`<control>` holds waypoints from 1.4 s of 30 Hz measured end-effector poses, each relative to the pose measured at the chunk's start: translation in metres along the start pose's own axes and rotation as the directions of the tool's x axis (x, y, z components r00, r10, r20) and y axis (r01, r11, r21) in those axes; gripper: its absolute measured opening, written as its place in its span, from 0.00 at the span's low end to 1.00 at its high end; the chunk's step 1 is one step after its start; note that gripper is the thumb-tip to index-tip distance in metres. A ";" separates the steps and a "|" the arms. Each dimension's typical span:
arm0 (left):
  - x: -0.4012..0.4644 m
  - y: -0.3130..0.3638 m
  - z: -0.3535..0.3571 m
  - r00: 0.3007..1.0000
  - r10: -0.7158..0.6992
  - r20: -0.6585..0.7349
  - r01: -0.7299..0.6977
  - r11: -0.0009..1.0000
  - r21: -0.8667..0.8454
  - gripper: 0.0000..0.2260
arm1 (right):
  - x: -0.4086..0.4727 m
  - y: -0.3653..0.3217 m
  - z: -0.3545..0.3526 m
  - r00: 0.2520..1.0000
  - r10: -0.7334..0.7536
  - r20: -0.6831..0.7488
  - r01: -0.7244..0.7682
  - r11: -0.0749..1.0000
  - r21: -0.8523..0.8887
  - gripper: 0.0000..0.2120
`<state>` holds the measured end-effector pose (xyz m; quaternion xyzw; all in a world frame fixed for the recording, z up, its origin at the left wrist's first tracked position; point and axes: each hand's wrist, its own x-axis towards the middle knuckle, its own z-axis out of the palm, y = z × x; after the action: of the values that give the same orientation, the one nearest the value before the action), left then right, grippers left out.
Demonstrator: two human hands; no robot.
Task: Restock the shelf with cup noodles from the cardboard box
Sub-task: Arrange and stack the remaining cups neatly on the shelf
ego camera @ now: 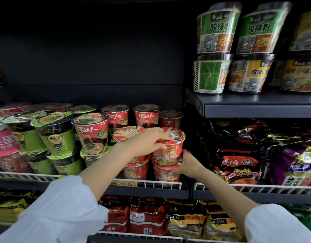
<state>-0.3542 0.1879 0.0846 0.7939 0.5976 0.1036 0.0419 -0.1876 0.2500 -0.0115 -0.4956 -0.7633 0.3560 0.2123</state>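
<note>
A red cup of noodles (170, 148) with a red and orange lid sits on top of another red cup (166, 174) at the front of the middle shelf (151, 185). My left hand (147, 142) grips the top cup at its lid and left side. My right hand (186, 163) holds it from the lower right, fingers curled under its base where the two cups meet. A second stack of the same red cups (132, 135) stands just to the left, partly hidden by my left arm. The cardboard box is out of view.
Red and green noodle cups (54, 135) fill the shelf to the left. Green and yellow bowls (219, 50) stand stacked on the upper right shelf. Bagged noodles (242, 165) lie to the right, and more packets (147, 218) on the shelf below. A white wire rail edges the shelf front.
</note>
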 end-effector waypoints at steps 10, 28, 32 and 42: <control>-0.004 0.013 0.001 0.988 -0.054 -0.142 0.056 0.998 0.014 0.18 | -0.006 -0.006 -0.004 0.996 -0.063 0.064 0.053 0.988 0.143 0.51; 0.048 -0.006 -0.009 0.968 -0.155 -0.196 0.150 0.988 -0.040 0.10 | 0.010 -0.048 -0.046 0.970 -0.133 -0.204 0.235 0.732 0.639 0.33; 0.082 -0.005 -0.014 0.958 -0.206 -0.201 0.201 0.978 -0.046 0.16 | 0.044 -0.061 -0.054 0.960 0.041 -0.278 0.100 0.875 0.473 0.15; 0.129 -0.014 -0.006 0.957 -0.289 0.040 0.287 0.957 0.038 0.13 | 0.115 -0.070 -0.069 0.977 -0.190 -0.097 0.155 0.945 -0.288 0.25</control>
<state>-0.3347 0.3151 0.1022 0.7012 0.7073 0.0689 0.0572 -0.2313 0.3593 0.0837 -0.4728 -0.8316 0.1935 0.2177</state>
